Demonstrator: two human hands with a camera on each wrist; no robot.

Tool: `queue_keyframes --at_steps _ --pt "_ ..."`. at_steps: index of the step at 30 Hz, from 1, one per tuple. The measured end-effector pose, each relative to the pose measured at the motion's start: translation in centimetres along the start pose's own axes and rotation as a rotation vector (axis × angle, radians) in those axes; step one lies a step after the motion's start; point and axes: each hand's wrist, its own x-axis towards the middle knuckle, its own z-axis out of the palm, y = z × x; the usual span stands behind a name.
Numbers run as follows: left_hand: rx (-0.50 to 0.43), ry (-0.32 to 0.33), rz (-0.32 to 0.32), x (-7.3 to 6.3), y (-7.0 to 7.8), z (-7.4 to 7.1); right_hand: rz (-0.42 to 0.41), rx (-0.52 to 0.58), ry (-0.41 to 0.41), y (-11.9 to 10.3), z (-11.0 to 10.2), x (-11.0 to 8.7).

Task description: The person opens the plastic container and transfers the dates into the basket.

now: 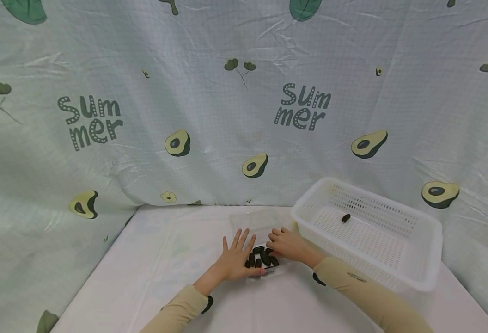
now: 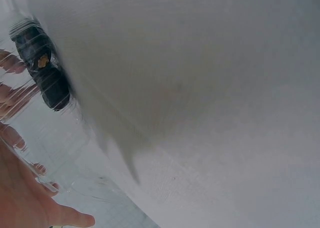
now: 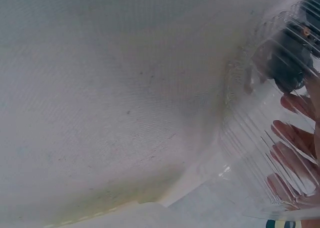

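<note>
A clear plastic box [image 1: 269,269] on the table holds several dark, glossy oval fruits [image 1: 265,258]; their exact kind does not show. My left hand [image 1: 233,261] lies over the box's left side, its fingers spread and its thumb along the near edge. From the right, my right hand [image 1: 289,244] reaches over the box, fingers apart and bent, right beside the fruits. Through the ribbed plastic wall, fingers [image 3: 290,133] of that hand show below a dark fruit [image 3: 290,58] in the right wrist view. Two dark fruits [image 2: 42,63] appear behind the wall in the left wrist view.
A large white perforated basket [image 1: 418,231] stands on the right of the table, with one dark oval fruit [image 1: 345,218] inside. The box's clear lid [image 1: 256,219] lies folded back behind the hands. A printed curtain [image 1: 210,111] hangs behind the white table [image 1: 165,259].
</note>
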Motion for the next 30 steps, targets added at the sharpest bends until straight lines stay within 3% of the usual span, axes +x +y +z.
queue_keyframes --at_steps 14,30 --pt "0.003 -0.005 -0.015 0.04 -0.02 -0.03 0.004 -0.056 -0.044 -0.19 0.12 0.27" --pt "-0.018 -0.003 -0.012 0.09 -0.18 0.07 0.015 -0.01 -0.002 -0.25 0.39 0.49"
